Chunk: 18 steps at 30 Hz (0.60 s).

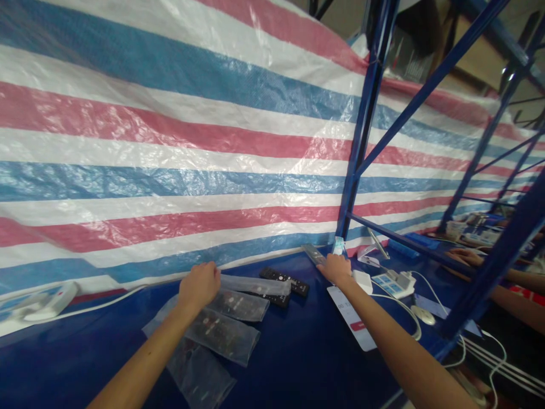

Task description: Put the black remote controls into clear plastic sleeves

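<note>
My left hand point(200, 284) is closed at the upper ends of several clear plastic sleeves; what its fingers grip is hidden. Dark remotes show inside the sleeves point(225, 335), which fan out on the blue table point(310, 352). Two bare black remotes point(293, 282) lie just right of them, one partly under a sleeve. Farther right, my right hand point(337, 268) has its fingers closed on the near end of a grey remote point(313, 254) by the back edge. Below that hand lies a white phone-like panel point(351, 318), partly behind my forearm.
A blue metal post point(360, 142) rises behind my right hand. Right of it are a power strip point(394, 283), white cables, a phone on a stand point(378, 244) and a white oval object point(423, 316). Another person's hands point(466, 257) show at far right. Striped sheeting point(170, 130) hangs behind.
</note>
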### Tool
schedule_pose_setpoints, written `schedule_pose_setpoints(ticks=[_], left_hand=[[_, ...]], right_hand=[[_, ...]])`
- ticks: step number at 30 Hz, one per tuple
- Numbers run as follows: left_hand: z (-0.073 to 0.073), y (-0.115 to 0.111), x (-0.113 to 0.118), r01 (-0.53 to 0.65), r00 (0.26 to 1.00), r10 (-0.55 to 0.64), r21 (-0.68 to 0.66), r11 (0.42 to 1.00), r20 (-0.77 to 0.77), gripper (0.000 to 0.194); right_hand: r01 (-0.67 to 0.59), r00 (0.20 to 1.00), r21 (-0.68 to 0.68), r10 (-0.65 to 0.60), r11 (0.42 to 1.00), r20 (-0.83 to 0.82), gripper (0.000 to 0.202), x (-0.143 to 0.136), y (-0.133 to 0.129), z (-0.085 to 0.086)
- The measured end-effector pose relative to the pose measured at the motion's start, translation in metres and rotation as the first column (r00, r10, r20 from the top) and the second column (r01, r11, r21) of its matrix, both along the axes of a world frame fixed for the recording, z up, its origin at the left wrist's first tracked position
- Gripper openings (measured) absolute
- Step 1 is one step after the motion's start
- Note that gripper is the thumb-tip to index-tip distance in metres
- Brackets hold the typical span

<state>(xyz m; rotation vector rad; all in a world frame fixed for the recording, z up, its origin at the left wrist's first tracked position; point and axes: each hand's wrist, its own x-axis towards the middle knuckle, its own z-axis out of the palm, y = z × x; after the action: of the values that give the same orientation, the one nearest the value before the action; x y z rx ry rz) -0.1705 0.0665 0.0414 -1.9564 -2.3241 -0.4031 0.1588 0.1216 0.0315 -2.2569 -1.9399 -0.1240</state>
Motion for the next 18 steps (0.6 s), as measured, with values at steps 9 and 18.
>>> schedule_pose_setpoints(ticks=[9,18], left_hand=[[0.013,-0.016,0.040,0.118,0.978,-0.111,0.028,0.993,-0.178,0.028],[0.020,-0.021,0.088,0.290,0.949,-0.279,0.058,0.955,-0.145,0.028]], right_hand=[[0.020,1.000,-0.016,-0.019,1.000,0.005,0.039,-0.013,0.008,-0.005],[-0.036,0.999,0.020,0.036,0.999,0.033,0.029,-0.030,-0.060,-0.007]])
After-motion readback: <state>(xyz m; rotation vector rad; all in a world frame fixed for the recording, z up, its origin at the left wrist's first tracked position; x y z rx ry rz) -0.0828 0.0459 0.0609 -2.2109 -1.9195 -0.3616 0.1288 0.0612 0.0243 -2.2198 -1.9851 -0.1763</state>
